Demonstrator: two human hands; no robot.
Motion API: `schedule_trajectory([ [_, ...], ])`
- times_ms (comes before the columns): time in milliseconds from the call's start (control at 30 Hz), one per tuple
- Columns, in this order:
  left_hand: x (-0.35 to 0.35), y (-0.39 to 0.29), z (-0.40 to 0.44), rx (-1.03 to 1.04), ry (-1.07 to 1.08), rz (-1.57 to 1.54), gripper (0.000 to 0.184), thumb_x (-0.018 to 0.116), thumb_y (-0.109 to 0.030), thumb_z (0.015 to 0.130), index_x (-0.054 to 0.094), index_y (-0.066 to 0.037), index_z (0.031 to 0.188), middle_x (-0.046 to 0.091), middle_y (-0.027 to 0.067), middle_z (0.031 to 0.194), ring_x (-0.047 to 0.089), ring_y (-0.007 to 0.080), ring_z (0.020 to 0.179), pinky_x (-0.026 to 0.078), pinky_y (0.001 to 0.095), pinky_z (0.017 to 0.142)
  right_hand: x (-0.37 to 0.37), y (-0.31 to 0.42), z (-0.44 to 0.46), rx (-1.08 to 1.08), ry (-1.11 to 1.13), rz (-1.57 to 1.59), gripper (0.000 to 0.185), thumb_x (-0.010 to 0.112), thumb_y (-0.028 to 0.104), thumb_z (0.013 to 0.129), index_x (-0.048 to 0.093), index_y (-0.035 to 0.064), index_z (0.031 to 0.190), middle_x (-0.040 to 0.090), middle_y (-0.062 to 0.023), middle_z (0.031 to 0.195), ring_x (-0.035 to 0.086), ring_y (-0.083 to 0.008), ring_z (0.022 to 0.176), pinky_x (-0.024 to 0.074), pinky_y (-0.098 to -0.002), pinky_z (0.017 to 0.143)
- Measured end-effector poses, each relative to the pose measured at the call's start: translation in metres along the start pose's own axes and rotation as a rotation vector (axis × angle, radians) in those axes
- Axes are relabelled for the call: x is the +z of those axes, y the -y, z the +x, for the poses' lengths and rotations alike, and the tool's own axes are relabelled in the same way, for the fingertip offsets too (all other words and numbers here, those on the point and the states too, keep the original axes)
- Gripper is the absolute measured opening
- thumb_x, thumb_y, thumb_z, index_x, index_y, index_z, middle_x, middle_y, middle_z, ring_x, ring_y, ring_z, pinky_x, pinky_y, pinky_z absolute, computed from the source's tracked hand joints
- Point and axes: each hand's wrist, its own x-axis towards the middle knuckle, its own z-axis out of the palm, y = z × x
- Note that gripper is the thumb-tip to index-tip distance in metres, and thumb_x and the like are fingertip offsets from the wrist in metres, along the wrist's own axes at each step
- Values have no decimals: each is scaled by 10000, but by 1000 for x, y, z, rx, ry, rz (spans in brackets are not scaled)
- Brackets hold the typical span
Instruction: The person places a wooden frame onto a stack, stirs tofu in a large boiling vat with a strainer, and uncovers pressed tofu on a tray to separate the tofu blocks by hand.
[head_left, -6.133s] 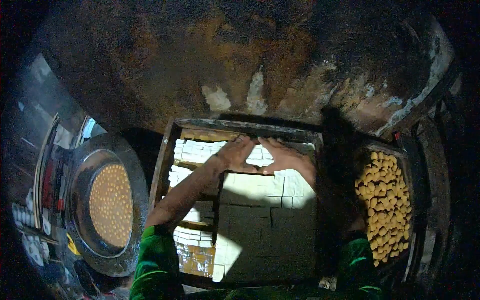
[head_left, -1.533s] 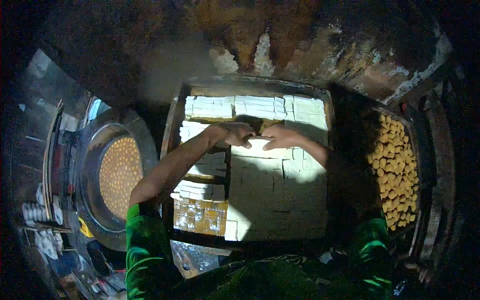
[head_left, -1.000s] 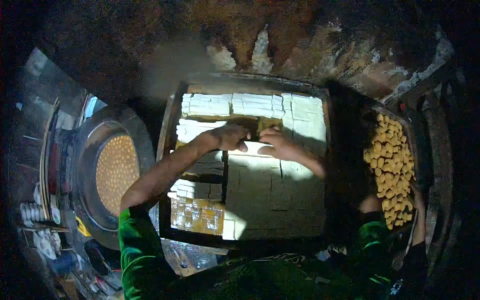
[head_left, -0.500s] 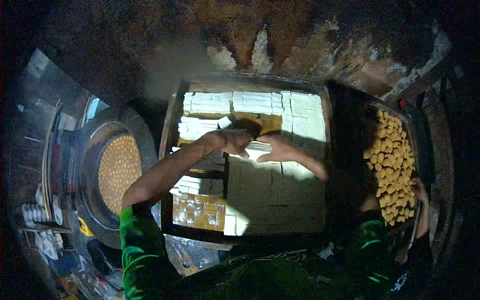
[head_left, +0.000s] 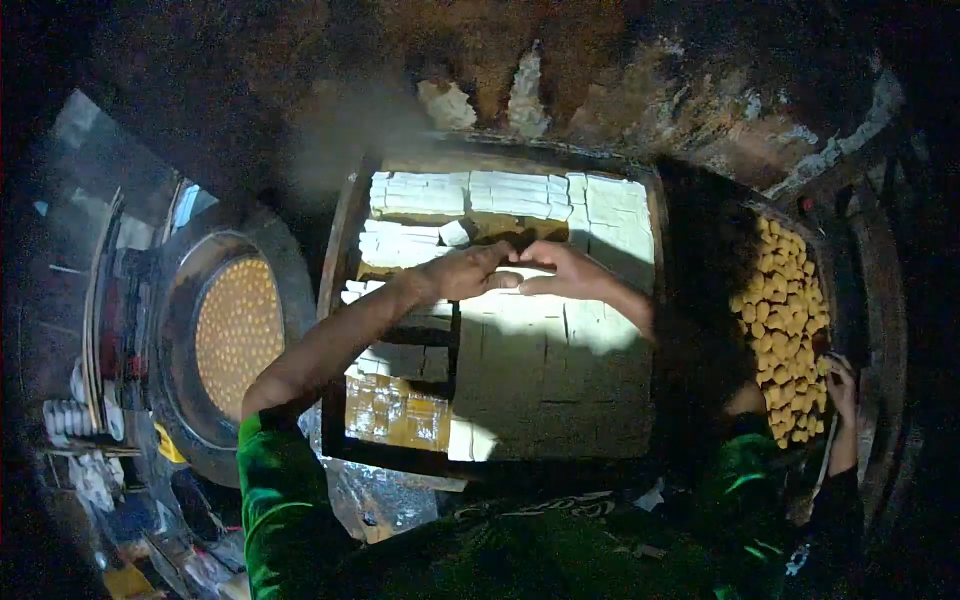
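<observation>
White tofu blocks (head_left: 510, 190) lie in rows in a dark-framed tray (head_left: 640, 465) ahead of me. My left hand (head_left: 475, 272) and my right hand (head_left: 565, 270) meet over the tray's middle, fingers curled and thumbs turned inward. Between them a white strip of tofu (head_left: 537, 269) shows, gripped from both sides; the fingers cover most of it. Behind my left hand one small tofu piece (head_left: 455, 233) sits tilted at a row's end. Uncut-looking or closely packed tofu (head_left: 545, 370) spreads on the near right side, partly in shadow.
To the left stands a round pan (head_left: 215, 260) of liquid with several floating yellowish pieces (head_left: 240, 325). On the right, a long tray holds a heap of yellow-brown pieces (head_left: 780, 320), with another person's hand (head_left: 842, 385) at its edge. A stained wall (head_left: 600, 90) rises behind.
My hands have come closer together and moved slightly up in the view, covering more of the tofu between them. The other person's hand has shifted a little.
</observation>
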Motion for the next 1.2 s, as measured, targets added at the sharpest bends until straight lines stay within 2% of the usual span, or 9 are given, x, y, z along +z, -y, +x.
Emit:
schedule_trajectory([
  [167, -3, -36, -23, -177, 236, -4, 547, 428, -508, 956, 433, -39, 1236, 530, 219, 1223, 528, 377, 1140, 429, 467, 950, 22, 3, -24, 83, 80, -85, 519, 752, 429, 770, 616, 1, 1031, 647, -148, 889, 616, -265, 904, 473, -367, 818],
  [333, 39, 6, -19, 190, -153, 552, 654, 380, -492, 964, 370, 33, 1354, 384, 255, 1378, 378, 405, 1279, 300, 498, 1082, 40, -14, -25, -219, -166, -384, 519, 659, 426, 843, 598, -3, 1130, 573, -230, 1144, 522, -362, 1103, 421, -429, 924],
  [367, 37, 1, -20, 233, -255, 601, 640, 403, -479, 956, 424, 43, 1326, 438, 255, 1335, 417, 400, 1239, 304, 501, 1078, 34, 8, -28, -50, 3, -360, 556, 603, 435, 874, 551, -15, 1196, 502, -244, 1251, 448, -396, 1185, 396, -465, 970],
  [467, 36, -22, -33, 235, -31, 721, 639, 399, -497, 947, 497, 51, 1262, 499, 264, 1270, 442, 390, 1224, 323, 515, 1057, 56, -12, -44, -325, -100, -596, 620, 572, 462, 881, 496, -33, 1247, 515, -246, 1206, 464, -400, 1155, 359, -486, 1017],
  [500, 50, -15, -36, 334, -268, 752, 658, 382, -520, 941, 542, 59, 1210, 535, 275, 1216, 471, 382, 1199, 325, 522, 1054, 59, -10, -51, -199, -50, -641, 660, 576, 486, 871, 478, -44, 1251, 523, -247, 1150, 474, -401, 1119, 341, -504, 1032],
  [667, 52, -18, -34, 178, -133, 662, 701, 464, -531, 902, 487, 74, 1254, 491, 283, 1276, 450, 410, 1223, 316, 502, 1066, 48, 1, -49, -199, 43, -668, 719, 588, 495, 870, 383, -12, 1336, 449, -255, 1274, 397, -377, 1235, 359, -487, 1035],
  [733, 48, -8, -26, 169, -35, 492, 769, 460, -568, 896, 398, 68, 1324, 449, 289, 1317, 411, 418, 1255, 309, 492, 1076, 40, 3, -44, 51, 239, -424, 719, 612, 497, 858, 394, 5, 1335, 455, -248, 1274, 442, -374, 1205, 384, -482, 1010],
  [900, 32, -20, -20, 10, 161, 293, 879, 470, -633, 873, 310, 67, 1380, 373, 289, 1385, 368, 418, 1292, 293, 473, 1101, 34, 4, -39, 109, 261, -46, 873, 777, 519, 703, 404, -6, 1293, 474, -219, 1247, 462, -349, 1188, 397, -451, 1001],
  [1200, 50, -21, -31, 155, -156, 622, 910, 449, -733, 810, 470, 76, 1227, 486, 295, 1182, 452, 425, 1162, 357, 519, 999, 44, -9, -41, -9, 192, 35, 842, 823, 395, 666, 382, 23, 1280, 485, -195, 1208, 466, -330, 1166, 388, -412, 988],
])
